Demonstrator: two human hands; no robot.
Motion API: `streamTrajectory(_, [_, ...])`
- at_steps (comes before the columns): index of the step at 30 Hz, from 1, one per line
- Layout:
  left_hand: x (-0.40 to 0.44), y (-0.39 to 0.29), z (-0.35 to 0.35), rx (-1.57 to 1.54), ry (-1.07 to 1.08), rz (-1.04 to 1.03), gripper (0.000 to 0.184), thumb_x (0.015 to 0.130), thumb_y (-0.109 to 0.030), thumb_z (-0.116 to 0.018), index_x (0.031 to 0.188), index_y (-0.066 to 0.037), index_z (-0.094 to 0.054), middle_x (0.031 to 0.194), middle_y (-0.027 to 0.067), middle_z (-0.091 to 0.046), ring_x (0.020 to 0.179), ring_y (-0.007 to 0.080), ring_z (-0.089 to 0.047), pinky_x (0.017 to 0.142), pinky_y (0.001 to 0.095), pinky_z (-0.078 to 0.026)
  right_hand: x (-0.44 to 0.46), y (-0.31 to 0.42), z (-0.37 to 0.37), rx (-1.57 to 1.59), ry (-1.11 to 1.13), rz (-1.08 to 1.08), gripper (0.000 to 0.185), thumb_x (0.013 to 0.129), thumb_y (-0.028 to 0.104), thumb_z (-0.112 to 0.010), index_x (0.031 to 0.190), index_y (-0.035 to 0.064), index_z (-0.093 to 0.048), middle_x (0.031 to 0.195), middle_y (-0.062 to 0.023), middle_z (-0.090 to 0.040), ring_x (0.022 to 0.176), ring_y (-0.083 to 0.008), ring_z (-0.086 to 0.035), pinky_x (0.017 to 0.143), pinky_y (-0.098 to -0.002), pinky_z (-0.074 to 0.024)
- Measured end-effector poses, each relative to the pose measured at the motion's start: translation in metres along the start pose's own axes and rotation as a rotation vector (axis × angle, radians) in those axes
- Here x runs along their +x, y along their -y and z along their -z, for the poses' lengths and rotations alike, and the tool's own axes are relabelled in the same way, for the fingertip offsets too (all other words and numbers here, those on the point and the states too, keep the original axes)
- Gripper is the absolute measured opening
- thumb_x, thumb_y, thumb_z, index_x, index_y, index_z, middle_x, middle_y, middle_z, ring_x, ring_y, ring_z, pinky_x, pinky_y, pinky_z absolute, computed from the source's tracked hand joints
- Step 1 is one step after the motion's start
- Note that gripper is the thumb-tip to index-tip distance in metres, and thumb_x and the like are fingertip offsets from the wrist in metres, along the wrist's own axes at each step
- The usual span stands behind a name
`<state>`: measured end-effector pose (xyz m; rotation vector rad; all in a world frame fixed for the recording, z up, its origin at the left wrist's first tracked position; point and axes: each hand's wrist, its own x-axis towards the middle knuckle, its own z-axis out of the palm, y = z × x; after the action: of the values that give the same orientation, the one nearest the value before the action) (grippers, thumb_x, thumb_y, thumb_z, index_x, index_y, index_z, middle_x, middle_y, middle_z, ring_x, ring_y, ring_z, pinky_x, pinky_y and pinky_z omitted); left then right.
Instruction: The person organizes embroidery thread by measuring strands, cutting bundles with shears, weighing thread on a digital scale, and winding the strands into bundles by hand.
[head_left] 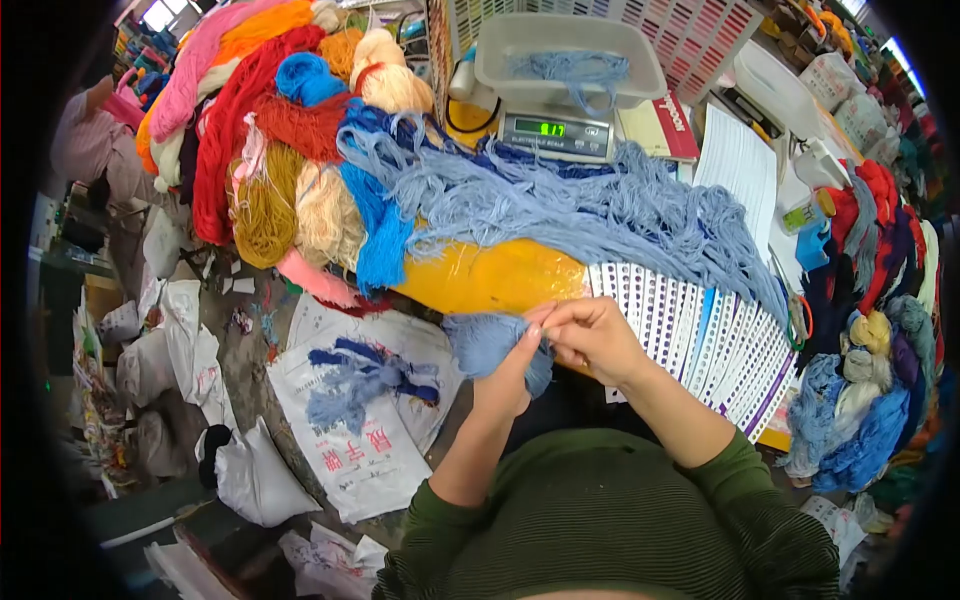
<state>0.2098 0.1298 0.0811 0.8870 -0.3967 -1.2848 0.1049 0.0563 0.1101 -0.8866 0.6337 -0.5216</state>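
A bundled skein of dusty-blue yarn is gripped in my left hand, in front of my body at the table's near edge. My right hand is closed in a pinch, its fingertips meeting those of my left hand at the skein's upper right side. What sits between the right fingertips is too small to make out. Beyond both hands, a long loose heap of the same dusty-blue yarn stretches across the yellow tabletop.
A digital scale carries a plastic tub with blue strands inside. Punched cards lie to the right. Colourful skeins pile up left; more yarn hangs right. Blue scraps rest on a white sack below left.
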Motion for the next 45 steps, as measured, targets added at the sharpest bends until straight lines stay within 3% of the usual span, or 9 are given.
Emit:
streamTrajectory(4, [-0.002,0.001,0.004,-0.059,0.042,0.051,0.034,0.082,-0.015,-0.038,0.108,0.007,-0.042,0.107,0.0129,-0.047,0.098,0.0182,-0.045,0.085,0.0296,-0.033,0.002,-0.004,0.006,0.137,0.044,-0.097,0.008,0.074,-0.002,-0.048,0.077,-0.0040,-0.055,0.085,-0.0091,-0.056,0.048,-0.0047,-0.040,0.041,-0.0170,-0.0314])
streamTrajectory(12, [-0.003,0.003,0.017,-0.411,0.175,0.131,0.034,0.083,-0.014,-0.038,0.111,0.005,-0.040,0.102,0.0107,-0.048,0.097,0.0169,-0.044,0.085,0.0289,-0.034,0.002,0.002,0.008,0.167,0.048,-0.170,0.009,0.075,0.003,-0.051,0.080,-0.0008,-0.057,0.073,-0.0054,-0.057,0.050,-0.0058,-0.046,0.044,-0.0169,-0.0366])
streamTrajectory(15, [-0.005,-0.008,0.002,-0.389,0.092,0.168,0.034,0.083,-0.014,-0.039,0.111,0.005,-0.040,0.093,0.0082,-0.050,0.087,0.0151,-0.047,0.080,0.0279,-0.036,0.001,0.002,0.006,0.076,0.051,-0.150,0.010,0.075,0.005,-0.053,0.081,-0.0011,-0.057,0.072,-0.0061,-0.057,0.051,-0.0065,-0.049,0.045,-0.0169,-0.0390])
streamTrajectory(21, [0.000,0.004,0.012,-0.464,0.275,0.098,0.029,0.080,-0.010,-0.044,0.106,0.004,-0.043,0.087,0.0072,-0.051,0.079,0.0134,-0.049,0.073,0.0258,-0.040,0.001,0.006,0.000,-0.006,0.034,-0.138,0.009,0.074,0.004,-0.053,0.079,-0.0026,-0.058,0.067,-0.0066,-0.056,0.051,-0.0071,-0.050,0.044,-0.0168,-0.0394])
streamTrajectory(30, [-0.002,0.010,0.005,-0.263,-0.080,0.016,0.023,0.080,-0.005,-0.044,0.100,0.005,-0.047,0.095,0.0105,-0.052,0.087,0.0160,-0.049,0.077,0.0273,-0.039,0.005,0.000,-0.003,0.092,-0.025,-0.086,0.008,0.073,0.001,-0.052,0.077,-0.0047,-0.057,0.062,-0.0067,-0.054,0.048,-0.0078,-0.047,0.042,-0.0184,-0.0370])
streamTrajectory(35, [0.001,0.001,0.000,-0.250,-0.072,-0.014,0.023,0.080,-0.010,-0.043,0.098,0.003,-0.047,0.096,0.0094,-0.050,0.089,0.0176,-0.048,0.080,0.0286,-0.036,0.008,-0.005,-0.001,0.213,-0.036,-0.077,0.008,0.074,0.001,-0.052,0.079,-0.0027,-0.056,0.065,-0.0070,-0.054,0.051,-0.0082,-0.047,0.044,-0.0185,-0.0372])
streamTrajectory(39, [0.002,-0.007,0.005,-0.322,-0.097,0.104,0.014,0.080,-0.012,-0.042,0.088,-0.002,-0.048,0.088,0.0063,-0.051,0.086,0.0150,-0.047,0.076,0.0276,-0.036,0.010,0.009,-0.002,0.388,-0.038,-0.282,0.006,0.077,0.006,-0.050,0.078,0.0028,-0.055,0.061,-0.0023,-0.050,0.047,-0.0080,-0.041,0.044,-0.0175,-0.0324])
streamTrajectory(42, [0.003,-0.026,0.027,-0.659,0.261,0.042,0.006,0.080,-0.011,-0.042,0.075,-0.008,-0.044,0.074,0.0014,-0.049,0.072,0.0087,-0.047,0.064,0.0229,-0.036,0.024,0.018,0.019,0.512,0.262,-0.311,0.007,0.077,0.007,-0.050,0.077,0.0026,-0.055,0.060,-0.0005,-0.048,0.047,-0.0078,-0.039,0.043,-0.0178,-0.0300])
streamTrajectory(45, [-0.010,-0.040,0.087,-1.128,0.529,-0.051,0.012,0.082,-0.013,-0.034,0.071,-0.012,-0.038,0.064,-0.0054,-0.042,0.052,0.0024,-0.039,0.051,0.0181,-0.032,0.064,0.050,0.048,-0.495,-0.050,0.063,0.010,0.074,0.012,-0.055,0.070,0.0025,-0.056,0.053,0.0014,-0.045,0.047,-0.0112,-0.040,0.045,-0.0214,-0.0324])
